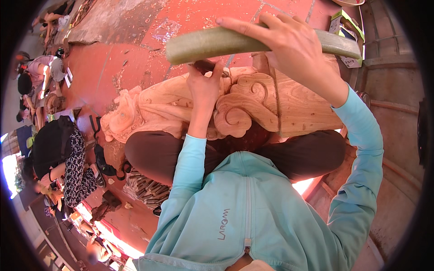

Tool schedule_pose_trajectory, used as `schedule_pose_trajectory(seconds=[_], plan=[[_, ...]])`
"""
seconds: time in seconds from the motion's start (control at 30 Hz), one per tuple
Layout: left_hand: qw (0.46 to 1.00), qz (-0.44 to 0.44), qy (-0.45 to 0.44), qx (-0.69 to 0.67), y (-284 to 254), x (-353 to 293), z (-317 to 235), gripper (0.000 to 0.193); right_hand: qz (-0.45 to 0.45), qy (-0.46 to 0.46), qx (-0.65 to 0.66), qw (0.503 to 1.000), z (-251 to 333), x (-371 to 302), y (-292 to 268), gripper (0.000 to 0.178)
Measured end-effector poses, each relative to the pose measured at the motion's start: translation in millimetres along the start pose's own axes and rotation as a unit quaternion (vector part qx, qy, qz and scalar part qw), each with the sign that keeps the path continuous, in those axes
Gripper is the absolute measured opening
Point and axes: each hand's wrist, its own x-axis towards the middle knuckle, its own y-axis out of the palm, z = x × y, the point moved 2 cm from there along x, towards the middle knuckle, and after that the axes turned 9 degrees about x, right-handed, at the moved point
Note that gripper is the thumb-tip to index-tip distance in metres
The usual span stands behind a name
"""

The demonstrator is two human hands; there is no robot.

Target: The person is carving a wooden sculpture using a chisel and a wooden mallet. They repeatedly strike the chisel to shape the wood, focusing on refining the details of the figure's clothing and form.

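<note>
A large carved wooden figure (pixel 172 101) lies across in front of my dark-trousered legs, with drapery folds on its left part and a deep scroll in the middle. My left hand (pixel 203 86) is closed round the dark handle of a chisel (pixel 205 66), at the figure's far edge. Its blade is mostly hidden. My right hand (pixel 291 43) grips a long, thick greenish wooden club (pixel 203 45) from above, index finger stretched along it. The club's left end hangs over the chisel and my left hand; whether it touches the handle I cannot tell.
Wood chips lie scattered over the red floor (pixel 97 67). Many carving tools (pixel 147 187) are heaped left of my knee, near a black strap bag (pixel 103 160). A green-edged box (pixel 348 36) stands at far right by the wall (pixel 395 135). Several people sit working at left.
</note>
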Motion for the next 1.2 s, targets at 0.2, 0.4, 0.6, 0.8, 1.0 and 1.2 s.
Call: schedule_pose_trajectory(seconds=[0.2,0.4,0.6,0.8,1.0,1.2], plan=[[0.999,0.002,0.027,-0.033,-0.5,3.4,-2.2,0.053,0.018,0.042,0.185,0.982,7.0,18.6,-32.5,0.076],[0.998,-0.027,0.057,0.012,3.7,3.3,0.8,0.039,0.221,0.050,0.014,0.974,-10.5,28.8,-25.6,0.059],[0.999,0.025,0.030,-0.015,8.1,13.8,0.7,0.039,0.036,-0.031,-0.102,0.994,-5.8,8.7,-7.8,0.071],[0.990,-0.057,0.076,-0.104,-1.8,1.3,-8.6,0.039,0.042,0.063,0.064,0.995,-11.3,2.7,-16.4,0.081],[0.997,-0.030,0.037,-0.058,-10.2,2.6,-10.7,0.057,0.088,0.104,0.116,0.984,9.2,14.6,-46.1,0.069],[0.998,-0.028,0.034,-0.055,-5.2,8.9,-10.1,0.056,0.036,0.107,0.216,0.970,0.4,19.8,-50.6,0.070]])
